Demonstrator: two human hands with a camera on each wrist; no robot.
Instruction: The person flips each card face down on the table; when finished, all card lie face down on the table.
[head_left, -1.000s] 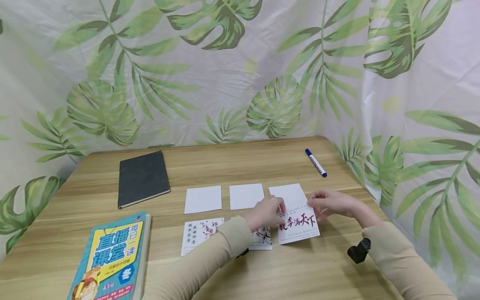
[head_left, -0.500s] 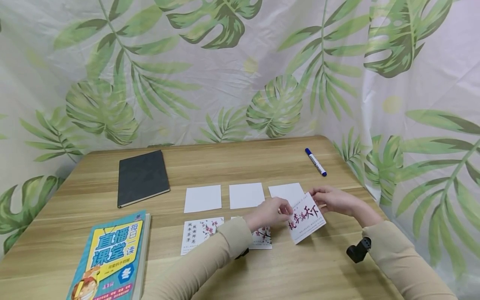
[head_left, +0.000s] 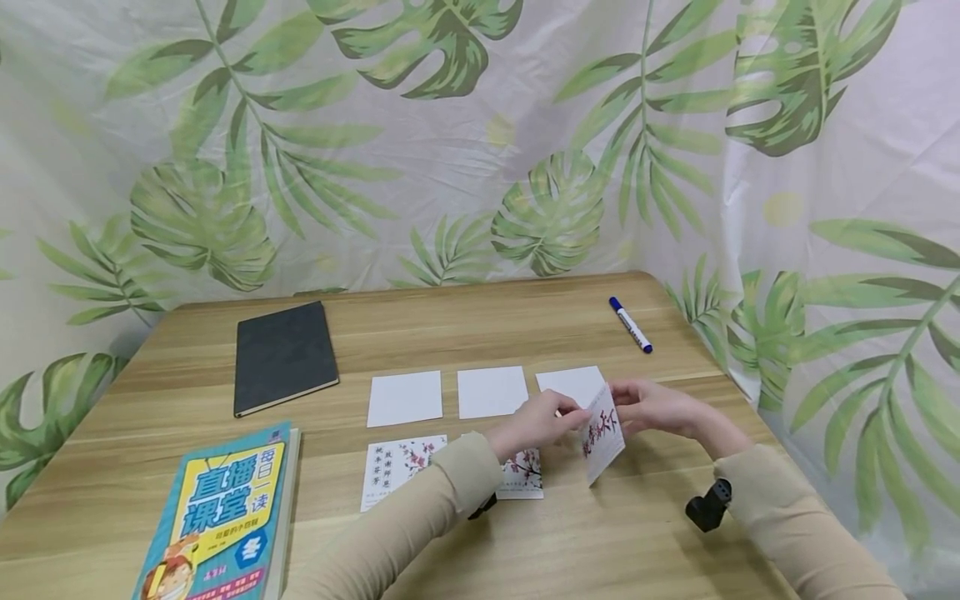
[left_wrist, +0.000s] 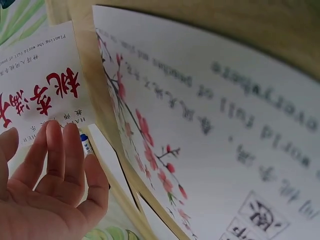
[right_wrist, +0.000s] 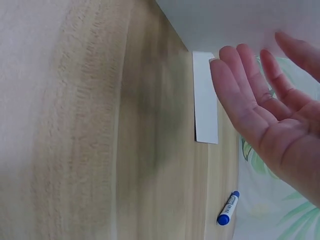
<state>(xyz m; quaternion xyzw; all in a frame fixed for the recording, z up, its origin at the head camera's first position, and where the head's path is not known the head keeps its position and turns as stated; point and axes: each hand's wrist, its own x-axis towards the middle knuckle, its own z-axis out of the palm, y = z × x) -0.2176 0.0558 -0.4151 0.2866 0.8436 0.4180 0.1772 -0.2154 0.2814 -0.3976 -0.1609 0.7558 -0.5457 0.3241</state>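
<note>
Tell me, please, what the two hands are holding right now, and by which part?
Both hands hold one printed card with red characters, tilted up on edge: the left hand touches its left edge, the right hand its upper right edge.

Bare table [head_left: 525, 333] lies between the marker [head_left: 630, 324] and notebook [head_left: 283, 357].
</note>
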